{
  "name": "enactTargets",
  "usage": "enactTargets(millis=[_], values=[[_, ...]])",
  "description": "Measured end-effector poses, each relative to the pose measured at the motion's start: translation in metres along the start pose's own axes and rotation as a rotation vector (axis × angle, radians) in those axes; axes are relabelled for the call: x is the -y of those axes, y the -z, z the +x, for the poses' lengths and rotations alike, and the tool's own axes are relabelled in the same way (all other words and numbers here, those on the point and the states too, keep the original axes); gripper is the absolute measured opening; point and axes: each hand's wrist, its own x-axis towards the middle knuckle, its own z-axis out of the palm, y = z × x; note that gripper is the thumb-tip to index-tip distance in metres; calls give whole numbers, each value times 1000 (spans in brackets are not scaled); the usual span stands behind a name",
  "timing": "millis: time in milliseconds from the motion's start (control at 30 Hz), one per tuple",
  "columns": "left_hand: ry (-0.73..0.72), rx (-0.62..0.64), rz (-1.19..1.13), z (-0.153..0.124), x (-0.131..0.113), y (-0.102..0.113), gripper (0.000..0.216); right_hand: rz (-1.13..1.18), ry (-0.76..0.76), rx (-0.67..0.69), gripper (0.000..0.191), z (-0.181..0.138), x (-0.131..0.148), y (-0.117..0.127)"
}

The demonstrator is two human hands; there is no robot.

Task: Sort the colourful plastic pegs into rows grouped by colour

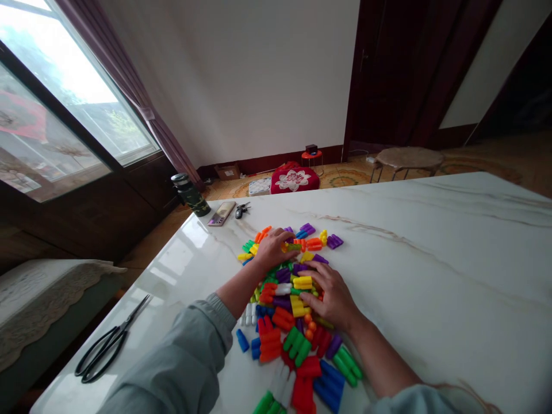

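Observation:
A heap of colourful plastic building pieces (pixel 293 310) in red, green, blue, yellow, purple, orange and white lies on the white marble table (pixel 431 276). My left hand (pixel 273 248) rests on the far side of the heap, its fingers curled over pieces near an orange one. My right hand (pixel 330 290) lies on the middle of the heap with its fingers bent down against yellow pieces (pixel 301 294). Whether either hand grips a piece is hidden by the fingers.
Black scissors (pixel 110 342) lie near the table's left edge. A phone (pixel 221 213), keys (pixel 240 210) and a dark camouflage bottle (pixel 190 194) stand at the far left corner. Beyond the table are a red cushion (pixel 294 178) and a small stool (pixel 407 159).

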Motion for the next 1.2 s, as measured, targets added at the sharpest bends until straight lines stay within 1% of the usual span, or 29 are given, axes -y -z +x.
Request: enactTargets(millis=[100,167,233,300,333,400,467,500,567,600,633,667,733,767,800,833,900,967,1000,1100,1200], values=[[-26,8,-134,-14,-11,20,48,18,19,-18,36,0,-3,0],[-24,55,-180,-35,-22,38,55,41,26,-34,36,-1,-4,1],[7,115,-163,-70,-34,55,62,65,17,-69,38,-1,-5,3],[75,139,-147,-116,-48,68,66,92,-1,-140,40,0,-7,5],[120,134,-146,-143,-55,71,68,108,-8,-186,41,0,-8,6],[215,101,-137,-197,-70,68,78,145,-42,-295,44,-1,-11,7],[278,48,-79,-246,-83,54,97,163,-121,-409,49,-11,-11,8],[308,10,-44,-265,-90,44,103,158,-172,-448,51,-20,-8,9],[320,-55,18,-290,-103,22,106,116,-261,-477,55,-48,3,10],[318,-73,36,-295,-109,12,106,84,-277,-424,54,-65,11,10],[313,-87,41,-295,-114,4,104,45,-283,-420,56,-84,22,8],[309,-96,36,-292,-119,-2,102,3,-282,-382,62,-102,33,6],[288,-116,-4,-276,-125,-9,95,-90,-227,-245,81,-132,56,-1],[267,-128,-35,-266,-126,-10,90,-141,-188,-202,88,-141,65,-5],[236,-144,-70,-255,-126,-10,85,-184,-155,-168,91,-147,72,-9],[198,-161,-111,-245,-123,-11,79,-212,-129,-162,89,-149,77,-12],[138,-192,-193,-227,-116,-13,67,-224,-89,-191,72,-142,78,-18],[103,-237,-267,-211,-107,-17,60,-181,-61,-234,52,-128,71,-21],[93,-262,-295,-203,-103,-19,57,-149,-48,-249,46,-119,67,-22],[78,-311,-319,-176,-97,-20,56,-63,-7,-283,38,-93,59,-23],[74,-252,-236,-149,-96,-8,58,-59,22,-273,37,-67,57,-15]])
